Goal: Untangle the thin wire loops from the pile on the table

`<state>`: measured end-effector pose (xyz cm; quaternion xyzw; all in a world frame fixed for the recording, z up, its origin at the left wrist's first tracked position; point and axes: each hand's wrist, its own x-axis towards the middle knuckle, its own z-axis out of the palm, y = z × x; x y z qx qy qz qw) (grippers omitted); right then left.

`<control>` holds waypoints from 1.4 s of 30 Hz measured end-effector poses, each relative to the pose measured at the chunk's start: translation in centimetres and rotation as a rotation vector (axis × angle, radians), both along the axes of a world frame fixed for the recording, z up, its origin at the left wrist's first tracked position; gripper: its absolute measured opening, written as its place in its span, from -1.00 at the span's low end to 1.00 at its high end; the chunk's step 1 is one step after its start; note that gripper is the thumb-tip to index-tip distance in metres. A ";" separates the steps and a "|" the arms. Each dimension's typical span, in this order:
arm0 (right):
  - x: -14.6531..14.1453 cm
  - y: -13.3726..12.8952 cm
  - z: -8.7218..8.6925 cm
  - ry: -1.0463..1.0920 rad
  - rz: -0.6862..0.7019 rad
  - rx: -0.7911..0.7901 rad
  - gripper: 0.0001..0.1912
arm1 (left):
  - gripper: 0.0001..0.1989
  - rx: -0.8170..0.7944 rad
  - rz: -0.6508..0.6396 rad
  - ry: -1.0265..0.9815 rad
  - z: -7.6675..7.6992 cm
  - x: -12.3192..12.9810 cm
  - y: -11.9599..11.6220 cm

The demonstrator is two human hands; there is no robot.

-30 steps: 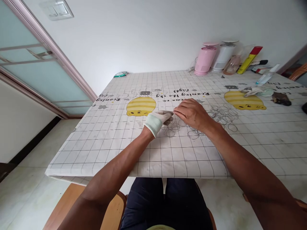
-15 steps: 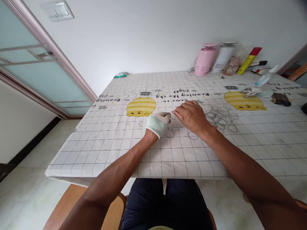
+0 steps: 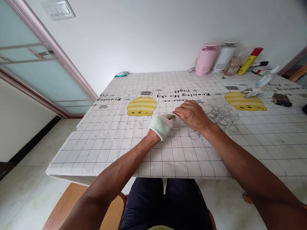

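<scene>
My left hand [image 3: 165, 124], in a white glove with a pale green cuff, is closed over the table's middle. Bare and also closed, my right hand [image 3: 190, 115] pinches just beside it, the fingertips nearly meeting. Whatever lies between the fingers is too small or hidden to make out. A heap of thin dark rings [image 3: 223, 116], like hair ties or wire loops, lies right of my right hand. Several loose rings [image 3: 194, 134] lie under and between the wrists, partly covered by the hands.
A checked tablecloth [image 3: 115, 134] covers the table. Along the back wall stand a pink device [image 3: 206, 60], a white device [image 3: 223, 57], a clear bottle [image 3: 232, 66] and a yellow-red box [image 3: 249, 62]. To the right lie a crumpled cloth [image 3: 254, 92] and a dark object [image 3: 281, 99]. A green packet [image 3: 121, 74] sits back left.
My left hand has shifted slightly right, closer to my right hand. The right hand stays nearly in place, its fingers still pinched. The ring heap looks the same.
</scene>
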<state>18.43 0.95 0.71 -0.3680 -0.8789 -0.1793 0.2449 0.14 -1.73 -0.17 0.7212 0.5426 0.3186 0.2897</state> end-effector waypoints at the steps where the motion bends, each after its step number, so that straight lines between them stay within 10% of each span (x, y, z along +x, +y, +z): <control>1: 0.2 0.1 0.0 -0.011 0.020 -0.018 -0.62 | -0.68 0.005 -0.003 0.010 0.0 0.0 0.0; 21: 0.1 -0.6 1.8 0.958 0.183 -0.796 -0.56 | -0.70 -0.073 0.142 -0.172 1.6 -0.2 -0.7; 32: -1.4 -1.4 0.3 0.755 -0.004 -0.446 -0.69 | -0.70 -0.132 0.080 -0.185 1.4 0.0 -0.6; 42: -0.8 -1.2 1.1 0.940 -0.020 -0.497 -0.69 | -0.68 -0.267 0.058 -0.477 1.3 -0.2 -0.1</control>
